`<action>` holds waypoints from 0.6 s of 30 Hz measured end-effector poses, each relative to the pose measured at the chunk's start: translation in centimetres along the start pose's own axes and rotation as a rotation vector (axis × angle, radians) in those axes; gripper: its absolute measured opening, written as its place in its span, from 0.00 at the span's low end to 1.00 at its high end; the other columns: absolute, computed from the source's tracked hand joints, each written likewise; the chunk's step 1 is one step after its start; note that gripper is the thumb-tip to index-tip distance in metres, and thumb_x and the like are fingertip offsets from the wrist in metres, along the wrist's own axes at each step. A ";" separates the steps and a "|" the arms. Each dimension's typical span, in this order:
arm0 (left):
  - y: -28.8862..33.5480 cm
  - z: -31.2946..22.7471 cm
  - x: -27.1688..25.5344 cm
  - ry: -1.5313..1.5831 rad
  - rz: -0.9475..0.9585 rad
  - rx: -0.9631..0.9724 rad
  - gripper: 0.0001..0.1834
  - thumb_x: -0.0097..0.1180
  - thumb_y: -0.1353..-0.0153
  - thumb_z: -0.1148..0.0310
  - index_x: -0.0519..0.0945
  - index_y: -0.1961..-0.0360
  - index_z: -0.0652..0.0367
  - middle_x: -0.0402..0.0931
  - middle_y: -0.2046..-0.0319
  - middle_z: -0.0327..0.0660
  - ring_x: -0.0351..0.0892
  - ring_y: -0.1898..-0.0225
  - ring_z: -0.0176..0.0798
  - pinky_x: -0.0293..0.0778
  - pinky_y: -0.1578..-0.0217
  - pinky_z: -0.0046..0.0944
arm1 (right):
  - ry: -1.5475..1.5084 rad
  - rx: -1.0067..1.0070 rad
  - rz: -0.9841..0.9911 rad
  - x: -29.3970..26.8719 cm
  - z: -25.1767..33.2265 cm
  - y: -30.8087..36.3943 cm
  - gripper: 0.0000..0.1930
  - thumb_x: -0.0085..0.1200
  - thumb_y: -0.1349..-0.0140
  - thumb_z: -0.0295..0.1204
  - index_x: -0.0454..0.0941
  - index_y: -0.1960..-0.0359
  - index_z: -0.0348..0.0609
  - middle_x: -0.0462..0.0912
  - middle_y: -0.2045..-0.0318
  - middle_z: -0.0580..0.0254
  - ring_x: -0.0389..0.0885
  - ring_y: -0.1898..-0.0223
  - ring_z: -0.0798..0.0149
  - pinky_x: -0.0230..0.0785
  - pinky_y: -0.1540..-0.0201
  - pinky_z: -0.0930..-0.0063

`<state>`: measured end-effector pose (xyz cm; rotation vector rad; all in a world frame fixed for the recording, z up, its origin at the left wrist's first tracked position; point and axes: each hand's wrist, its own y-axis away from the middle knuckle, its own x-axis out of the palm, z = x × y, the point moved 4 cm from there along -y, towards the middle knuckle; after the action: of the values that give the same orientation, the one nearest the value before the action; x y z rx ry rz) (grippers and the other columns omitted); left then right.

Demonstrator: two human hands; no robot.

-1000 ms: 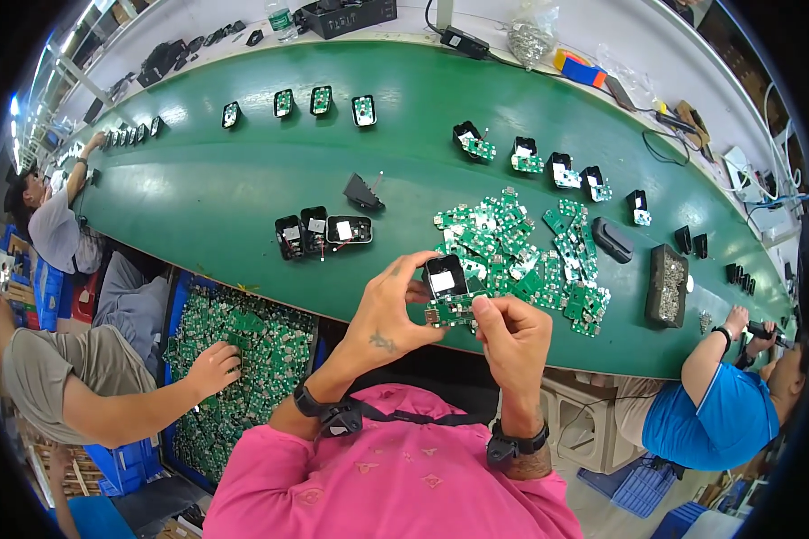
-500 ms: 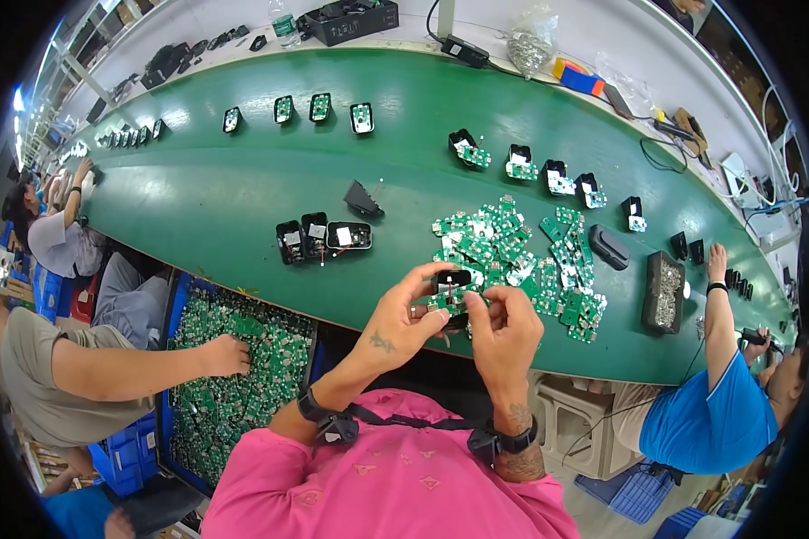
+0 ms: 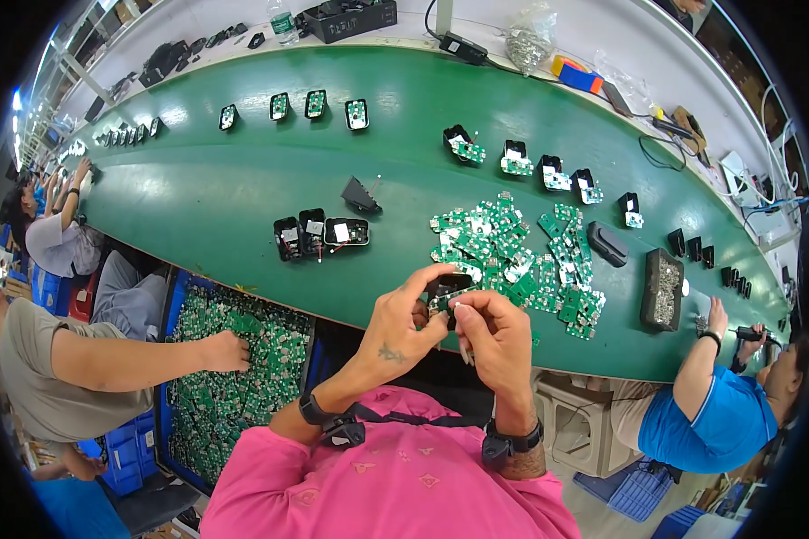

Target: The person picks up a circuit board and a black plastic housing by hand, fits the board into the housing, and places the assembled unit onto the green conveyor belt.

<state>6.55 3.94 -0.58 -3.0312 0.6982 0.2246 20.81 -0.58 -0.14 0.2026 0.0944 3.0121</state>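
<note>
My left hand point(image 3: 397, 331) grips a small black plastic housing point(image 3: 447, 285) just past the table's near edge, its opening facing up. A bit of green circuit board shows beside my left fingertips at the housing's near side. My right hand point(image 3: 496, 340) meets it there, thumb and forefinger pinched on a tiny whitish piece, too small to make out. Right beyond my hands spreads a loose pile of green circuit boards point(image 3: 481, 235). Several open black housings with wires point(image 3: 346, 232) lie to the left, near a tipped black housing point(image 3: 360, 194).
Housings with boards point(image 3: 515, 160) stand in a row across the green table point(image 3: 198, 193). A dark box of small metal parts point(image 3: 662, 292) and a black case point(image 3: 608, 244) lie rightward. A blue-rimmed bin of boards point(image 3: 234, 386) sits left, a co-worker's hand point(image 3: 225, 351) in it. Another co-worker sits right.
My right fingers have shifted from the board's edge to a pinch at the housing's near side. The board now shows less. On the right, a co-worker's hand has drawn back from the black housings.
</note>
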 end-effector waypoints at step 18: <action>0.8 -3.9 -1.2 -0.178 -0.088 0.217 0.33 0.56 0.49 0.83 0.74 0.37 0.59 0.79 0.58 0.42 0.75 0.68 0.28 0.76 0.69 0.30 | 0.778 -0.428 0.043 0.4 4.8 0.6 0.03 0.56 0.35 0.23 0.75 0.64 0.37 0.77 0.73 0.53 0.78 0.72 0.49 0.68 0.71 0.60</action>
<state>5.73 3.55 3.49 -2.7852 0.5357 0.3840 21.05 -0.87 4.72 -1.0009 -0.4802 2.8612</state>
